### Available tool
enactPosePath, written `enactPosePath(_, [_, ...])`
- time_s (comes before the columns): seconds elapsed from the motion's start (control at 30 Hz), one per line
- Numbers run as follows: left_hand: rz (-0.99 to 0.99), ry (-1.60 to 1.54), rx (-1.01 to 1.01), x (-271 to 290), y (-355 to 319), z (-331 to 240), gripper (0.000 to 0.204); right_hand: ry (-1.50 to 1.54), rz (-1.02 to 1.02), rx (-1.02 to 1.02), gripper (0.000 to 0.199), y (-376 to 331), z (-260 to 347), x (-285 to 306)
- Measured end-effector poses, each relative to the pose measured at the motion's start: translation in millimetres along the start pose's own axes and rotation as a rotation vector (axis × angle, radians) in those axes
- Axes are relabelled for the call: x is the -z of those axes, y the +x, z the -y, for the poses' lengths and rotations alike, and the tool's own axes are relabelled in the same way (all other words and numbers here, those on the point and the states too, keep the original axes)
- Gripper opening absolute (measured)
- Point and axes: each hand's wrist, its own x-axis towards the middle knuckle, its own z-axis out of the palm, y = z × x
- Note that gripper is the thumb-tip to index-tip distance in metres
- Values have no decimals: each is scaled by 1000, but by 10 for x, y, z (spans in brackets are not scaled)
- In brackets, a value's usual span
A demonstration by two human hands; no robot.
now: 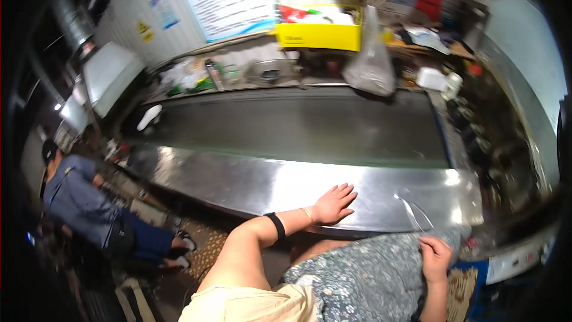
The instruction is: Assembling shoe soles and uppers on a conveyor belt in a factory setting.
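Now left hand [333, 204] fingers splay flat on steel ledge [250, 182]; right hand [437, 257] fingers curl on floral cloth [363, 277].

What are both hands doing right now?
Left hand: open, flat on the steel counter, holding nothing.
Right hand: fingers curled on the floral fabric; grip unclear.

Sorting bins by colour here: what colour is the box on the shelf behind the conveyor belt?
Bright yellow box, seen best in the head view.
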Motion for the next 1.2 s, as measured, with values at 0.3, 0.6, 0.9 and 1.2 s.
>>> enactPosePath(0.3, [-12, 196, 360, 399, -837, 151, 51, -344, 53, 153, 11, 45, -327, -437])
enactPosePath(0.6, [220, 226, 427, 615, -742, 34, 52, -404, 85, 179, 8, 124, -254, -482])
enactPosePath(0.9, [173, 259, 402, 538, -755, 91, 52, -404, 99, 185, 8, 99, -235, -433])
enactPosePath(1.2, [125, 304, 381, 494, -759, 88, 52, -355, 95, 184, 6, 68, -195, -381])
